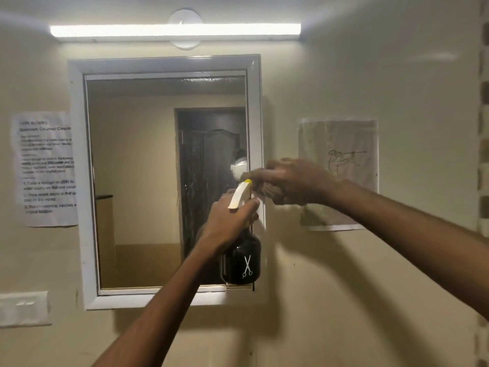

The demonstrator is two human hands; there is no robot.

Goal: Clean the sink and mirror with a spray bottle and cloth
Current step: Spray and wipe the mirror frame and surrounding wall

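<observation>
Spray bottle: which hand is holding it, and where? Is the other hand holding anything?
The left hand grips the spray bottle at its neck, under the white trigger head. The right hand clutches a brownish cloth, bunched against the mirror frame.

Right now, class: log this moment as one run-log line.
left hand: grips spray bottle | right hand: cloth at mirror right frame | sink: out of view

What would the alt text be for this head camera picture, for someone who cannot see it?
A person's left hand holds up a black spray bottle with a pale trigger before a white-framed wall mirror, while the right hand presses a bunched cloth at the mirror's right edge. A tube light glows above, and paper sheets hang on either side.
</observation>
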